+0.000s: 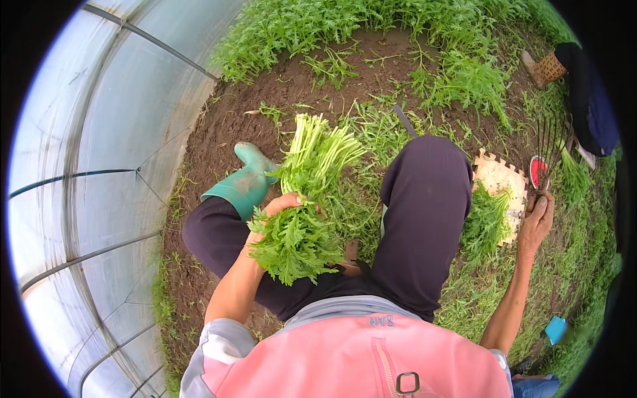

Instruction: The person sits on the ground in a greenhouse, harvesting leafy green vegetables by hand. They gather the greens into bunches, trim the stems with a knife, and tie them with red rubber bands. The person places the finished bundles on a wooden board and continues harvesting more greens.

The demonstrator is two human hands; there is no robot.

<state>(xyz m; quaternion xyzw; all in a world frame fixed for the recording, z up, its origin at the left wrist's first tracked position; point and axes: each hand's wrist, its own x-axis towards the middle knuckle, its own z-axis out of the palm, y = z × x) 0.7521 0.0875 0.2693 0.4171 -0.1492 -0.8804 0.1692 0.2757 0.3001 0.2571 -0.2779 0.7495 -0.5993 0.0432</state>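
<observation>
My left hand (284,203) grips a thick bunch of leafy greens (318,169) around its middle. Its pale cut stems point away from me and the lobed leaves hang over my lap. Out to the right, my right hand (538,211) pinches a sheaf of thin dark strands (550,149) that fan out above the fingers. Beside that hand, a beige foam mat (497,174) with jigsaw edges lies on the ground. A second bunch of greens (485,221) rests partly on it.
Uncut greens (318,25) grow ahead, past bare soil (239,109). Plastic greenhouse sheeting (119,124) rises at left. A red oval object (538,171) and another bunch (575,171) lie at right. Another person's boot (542,69) stands at upper right. A blue object (556,330) is at lower right.
</observation>
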